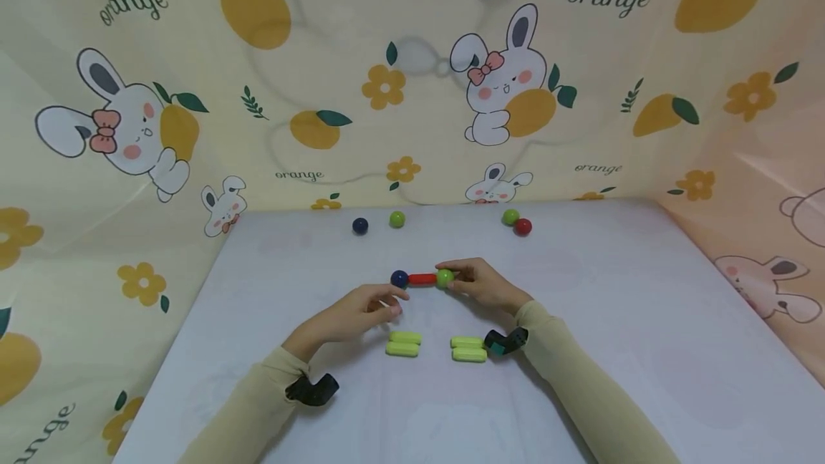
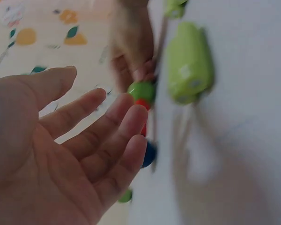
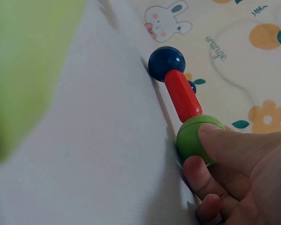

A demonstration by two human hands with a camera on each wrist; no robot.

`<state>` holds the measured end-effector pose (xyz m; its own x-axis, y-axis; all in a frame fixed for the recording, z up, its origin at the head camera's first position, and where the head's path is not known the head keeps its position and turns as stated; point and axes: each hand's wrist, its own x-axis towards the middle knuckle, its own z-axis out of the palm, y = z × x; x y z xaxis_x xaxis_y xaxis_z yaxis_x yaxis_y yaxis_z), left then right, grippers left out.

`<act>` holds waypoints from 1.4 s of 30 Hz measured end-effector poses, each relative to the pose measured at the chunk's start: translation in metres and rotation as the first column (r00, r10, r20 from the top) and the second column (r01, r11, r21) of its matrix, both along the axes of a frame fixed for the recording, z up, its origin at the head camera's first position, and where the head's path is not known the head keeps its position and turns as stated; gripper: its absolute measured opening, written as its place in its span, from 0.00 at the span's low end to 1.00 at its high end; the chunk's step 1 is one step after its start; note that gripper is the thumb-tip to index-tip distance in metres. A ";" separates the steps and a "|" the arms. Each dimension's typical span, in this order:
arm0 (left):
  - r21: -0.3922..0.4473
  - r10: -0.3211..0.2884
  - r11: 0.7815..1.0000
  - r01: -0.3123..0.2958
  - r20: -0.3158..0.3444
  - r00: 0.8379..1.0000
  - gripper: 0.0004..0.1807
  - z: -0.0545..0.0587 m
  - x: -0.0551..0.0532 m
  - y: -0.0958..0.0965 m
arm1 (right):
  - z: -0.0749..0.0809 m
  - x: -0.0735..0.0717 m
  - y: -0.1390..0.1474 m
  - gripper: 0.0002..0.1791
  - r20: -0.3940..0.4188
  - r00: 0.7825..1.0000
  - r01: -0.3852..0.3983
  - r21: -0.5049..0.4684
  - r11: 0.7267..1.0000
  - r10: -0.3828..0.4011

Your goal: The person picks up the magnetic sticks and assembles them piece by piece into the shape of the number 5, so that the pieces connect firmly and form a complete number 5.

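A red ribbed rod (image 1: 422, 279) joins a dark blue ball (image 1: 399, 278) at its left end to a green ball (image 1: 445, 278) at its right end. Thumb and fingers of my right hand (image 1: 486, 285) pinch the green ball, as the right wrist view shows up close on that ball (image 3: 196, 140). Beside the blue ball, my left hand (image 1: 357, 313) hovers with its fingers loosely spread and holds nothing. In the left wrist view its palm (image 2: 70, 154) faces the camera, fingertips overlapping part of the red rod and blue ball (image 2: 150, 154).
Two pairs of yellow-green rods lie nearer me, one pair on the left (image 1: 402, 349) and one on the right (image 1: 469, 355), close to the right wrist. At the back sit a dark blue ball (image 1: 360, 226), two green balls (image 1: 397, 219) and a red ball (image 1: 523, 226).
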<state>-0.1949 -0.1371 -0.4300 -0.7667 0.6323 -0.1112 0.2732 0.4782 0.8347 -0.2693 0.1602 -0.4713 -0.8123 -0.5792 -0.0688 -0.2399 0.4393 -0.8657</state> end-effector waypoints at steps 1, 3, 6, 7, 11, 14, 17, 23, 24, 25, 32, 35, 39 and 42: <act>-0.017 -0.014 1.000 0.014 -0.003 1.000 0.20 -0.003 0.002 0.002 | 0.000 0.000 0.000 0.24 -0.002 1.000 0.001 -0.001 1.000 -0.001; -0.046 -0.035 0.998 0.034 -0.010 0.999 0.19 -0.008 0.007 0.006 | 0.000 0.000 0.000 0.25 -0.007 1.000 0.001 -0.001 1.000 -0.001; -0.086 -0.055 0.995 0.052 -0.027 0.998 0.17 -0.015 0.012 0.011 | -0.001 -0.001 0.000 0.25 -0.010 1.000 0.001 0.000 1.000 -0.001; -0.097 -0.056 0.994 0.053 -0.029 0.998 0.18 -0.016 0.013 0.012 | -0.001 0.000 -0.001 0.25 -0.010 1.000 0.003 0.002 1.000 -0.003; -0.138 -0.048 0.990 0.043 -0.032 0.998 0.18 -0.018 0.017 0.018 | 0.001 0.001 -0.001 0.25 -0.003 1.000 0.013 0.007 1.000 -0.013; -0.159 -0.047 0.987 0.040 -0.041 0.998 0.18 -0.019 0.016 0.022 | 0.002 0.001 0.000 0.25 0.001 1.000 0.024 0.005 1.000 -0.024; -0.174 -0.051 0.984 0.042 -0.048 0.998 0.19 -0.020 0.015 0.026 | 0.001 0.001 0.000 0.25 -0.008 1.000 0.017 0.005 1.000 -0.017; -0.190 -0.060 0.980 0.055 -0.019 0.998 0.20 -0.019 0.015 0.030 | 0.001 0.003 0.000 0.24 -0.017 1.000 0.000 0.003 1.000 0.000; -0.192 -0.059 0.980 0.055 -0.016 0.998 0.21 -0.018 0.016 0.031 | 0.001 0.003 0.000 0.24 -0.018 1.000 0.000 0.000 1.000 0.000; -0.193 -0.058 0.980 0.054 -0.013 0.998 0.21 -0.017 0.016 0.031 | 0.002 0.003 0.000 0.24 -0.018 1.000 0.000 -0.006 1.000 0.000; -0.183 -0.065 0.982 0.056 -0.043 0.997 0.21 -0.014 0.015 0.029 | 0.001 0.003 0.000 0.24 -0.025 1.000 -0.007 -0.005 1.000 0.007; -0.155 -0.057 0.987 0.049 -0.050 0.997 0.21 -0.016 0.014 0.026 | 0.001 0.003 0.001 0.24 -0.032 0.999 -0.010 0.000 1.000 0.010; -0.080 0.012 0.997 -0.013 -0.015 1.000 0.20 -0.018 0.008 0.020 | 0.001 0.002 0.001 0.24 -0.038 0.999 -0.013 -0.004 1.000 0.013; -0.035 0.064 0.997 -0.064 -0.003 0.998 0.19 -0.020 0.004 0.017 | 0.000 0.001 0.001 0.24 -0.031 0.999 -0.007 -0.005 1.000 0.007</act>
<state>-0.1913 -0.1197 -0.4504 -0.8055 0.5779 -0.1307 0.2431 0.5235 0.8166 -0.2682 0.1614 -0.4716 -0.8097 -0.5854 -0.0407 -0.2698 0.4330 -0.8601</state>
